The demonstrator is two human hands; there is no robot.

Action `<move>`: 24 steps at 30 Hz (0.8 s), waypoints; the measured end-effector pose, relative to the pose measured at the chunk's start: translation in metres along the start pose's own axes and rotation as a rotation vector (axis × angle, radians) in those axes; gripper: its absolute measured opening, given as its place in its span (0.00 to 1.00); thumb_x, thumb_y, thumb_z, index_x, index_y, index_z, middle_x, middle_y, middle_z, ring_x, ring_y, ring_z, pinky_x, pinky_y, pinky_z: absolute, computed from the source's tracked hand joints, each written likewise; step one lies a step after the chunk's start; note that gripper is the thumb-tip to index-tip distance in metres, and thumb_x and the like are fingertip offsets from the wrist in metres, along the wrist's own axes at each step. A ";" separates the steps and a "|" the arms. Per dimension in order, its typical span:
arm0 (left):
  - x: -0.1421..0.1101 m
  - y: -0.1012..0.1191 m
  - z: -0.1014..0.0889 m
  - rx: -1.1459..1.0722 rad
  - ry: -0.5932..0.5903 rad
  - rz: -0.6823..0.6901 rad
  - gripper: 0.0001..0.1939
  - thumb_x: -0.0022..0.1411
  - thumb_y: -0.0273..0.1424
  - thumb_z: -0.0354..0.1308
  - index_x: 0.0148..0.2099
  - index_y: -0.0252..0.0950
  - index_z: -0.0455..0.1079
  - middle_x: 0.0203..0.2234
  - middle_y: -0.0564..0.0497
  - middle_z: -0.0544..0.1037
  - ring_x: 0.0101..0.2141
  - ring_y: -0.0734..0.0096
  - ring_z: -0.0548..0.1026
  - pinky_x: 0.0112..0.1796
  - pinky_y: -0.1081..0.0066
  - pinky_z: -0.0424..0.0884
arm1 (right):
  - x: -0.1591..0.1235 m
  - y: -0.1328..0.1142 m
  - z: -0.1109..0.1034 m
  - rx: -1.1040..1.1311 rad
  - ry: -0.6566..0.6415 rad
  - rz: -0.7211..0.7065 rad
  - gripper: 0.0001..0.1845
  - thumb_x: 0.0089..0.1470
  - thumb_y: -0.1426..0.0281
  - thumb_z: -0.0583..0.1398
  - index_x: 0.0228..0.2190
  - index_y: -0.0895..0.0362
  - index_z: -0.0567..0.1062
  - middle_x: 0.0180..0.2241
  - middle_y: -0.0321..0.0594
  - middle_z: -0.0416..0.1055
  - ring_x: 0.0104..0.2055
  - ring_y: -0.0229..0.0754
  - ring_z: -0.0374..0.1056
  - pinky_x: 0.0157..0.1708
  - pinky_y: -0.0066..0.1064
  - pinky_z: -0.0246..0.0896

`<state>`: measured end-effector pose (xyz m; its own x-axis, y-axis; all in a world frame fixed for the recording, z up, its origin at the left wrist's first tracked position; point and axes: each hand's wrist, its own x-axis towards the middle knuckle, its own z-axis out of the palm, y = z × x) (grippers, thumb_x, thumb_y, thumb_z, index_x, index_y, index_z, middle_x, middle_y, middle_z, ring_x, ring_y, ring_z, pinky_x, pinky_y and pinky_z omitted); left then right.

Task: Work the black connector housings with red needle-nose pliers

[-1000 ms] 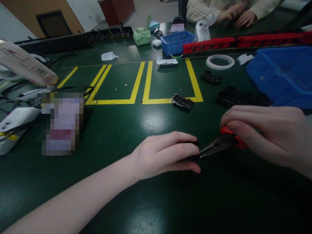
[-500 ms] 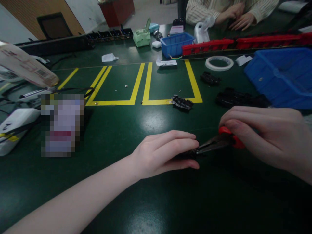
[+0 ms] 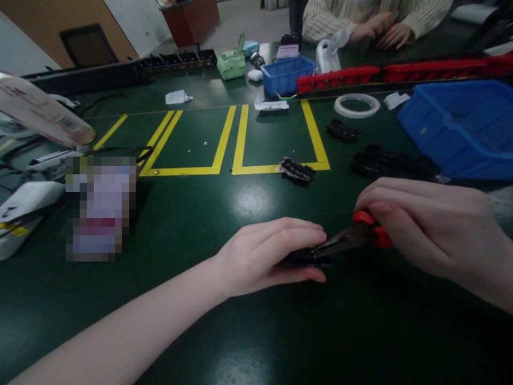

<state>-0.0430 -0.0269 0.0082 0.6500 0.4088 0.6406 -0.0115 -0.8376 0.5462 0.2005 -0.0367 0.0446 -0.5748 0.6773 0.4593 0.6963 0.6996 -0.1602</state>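
Observation:
My left hand (image 3: pixel 272 254) lies at the middle of the green table, fingers closed round a small black plastic part (image 3: pixel 306 256) that it pins to the surface. Most of that part is hidden under the fingers. My right hand (image 3: pixel 428 230) grips red-handled pliers (image 3: pixel 348 239), whose dark jaws point left and reach into the black part at my left fingertips.
More black parts (image 3: pixel 297 170) (image 3: pixel 390 161) (image 3: pixel 341 130) lie beyond my hands near the yellow floor-tape lines (image 3: pixel 240 140). A big blue bin (image 3: pixel 460 128) stands at the right, a tape roll (image 3: pixel 356 105), a small blue bin (image 3: pixel 286 75) and red rails (image 3: pixel 396 70) behind. Another person's hands (image 3: pixel 379 29) rest at the far edge.
The pliers' jaws have slid a little further left into the black part. My right hand shifted slightly left with them; the left hand stayed put.

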 end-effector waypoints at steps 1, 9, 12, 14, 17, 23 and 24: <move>0.000 0.000 0.000 -0.004 -0.001 0.003 0.18 0.63 0.32 0.61 0.50 0.27 0.64 0.44 0.38 0.77 0.46 0.70 0.76 0.46 0.73 0.75 | -0.001 0.001 0.000 -0.001 0.001 0.000 0.17 0.64 0.70 0.46 0.26 0.54 0.68 0.25 0.38 0.69 0.24 0.35 0.65 0.21 0.29 0.57; -0.001 0.001 0.001 -0.054 -0.079 -0.145 0.25 0.59 0.29 0.65 0.55 0.30 0.61 0.46 0.43 0.74 0.47 0.68 0.74 0.48 0.70 0.74 | -0.004 0.001 0.008 -0.028 -0.023 -0.020 0.17 0.64 0.70 0.46 0.25 0.56 0.67 0.24 0.38 0.67 0.25 0.38 0.63 0.23 0.31 0.55; 0.000 0.003 0.000 -0.046 -0.151 -0.199 0.25 0.59 0.27 0.64 0.57 0.32 0.60 0.47 0.44 0.72 0.49 0.68 0.72 0.49 0.70 0.72 | -0.004 0.002 0.012 -0.043 -0.042 -0.040 0.17 0.64 0.70 0.46 0.24 0.56 0.66 0.22 0.37 0.64 0.24 0.38 0.60 0.23 0.31 0.54; 0.000 0.003 0.000 -0.047 -0.184 -0.222 0.25 0.60 0.27 0.63 0.57 0.33 0.60 0.47 0.45 0.72 0.48 0.68 0.72 0.49 0.71 0.72 | -0.004 0.003 0.014 -0.046 -0.051 -0.050 0.18 0.64 0.69 0.46 0.24 0.56 0.65 0.22 0.37 0.63 0.24 0.38 0.59 0.23 0.31 0.53; -0.002 0.002 0.001 -0.044 -0.207 -0.233 0.24 0.63 0.30 0.60 0.59 0.34 0.59 0.47 0.45 0.70 0.46 0.68 0.72 0.47 0.70 0.73 | -0.004 0.004 0.014 -0.042 -0.040 -0.033 0.17 0.64 0.69 0.46 0.24 0.56 0.65 0.22 0.37 0.63 0.24 0.38 0.59 0.24 0.31 0.53; -0.002 0.002 0.002 -0.043 -0.230 -0.264 0.22 0.65 0.36 0.58 0.58 0.36 0.60 0.47 0.45 0.67 0.45 0.65 0.71 0.45 0.67 0.75 | -0.002 0.002 0.007 -0.006 -0.031 -0.011 0.20 0.64 0.69 0.46 0.23 0.57 0.68 0.23 0.40 0.67 0.25 0.37 0.63 0.23 0.31 0.55; -0.002 0.002 0.002 -0.050 -0.233 -0.271 0.22 0.64 0.37 0.58 0.57 0.36 0.60 0.46 0.45 0.67 0.45 0.65 0.71 0.44 0.67 0.75 | -0.002 0.002 0.006 0.007 -0.027 0.003 0.20 0.64 0.69 0.46 0.23 0.57 0.68 0.24 0.40 0.68 0.25 0.37 0.63 0.23 0.31 0.55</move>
<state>-0.0429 -0.0300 0.0071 0.7905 0.5149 0.3318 0.1513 -0.6890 0.7088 0.2006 -0.0351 0.0382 -0.5840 0.6855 0.4347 0.6952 0.6989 -0.1682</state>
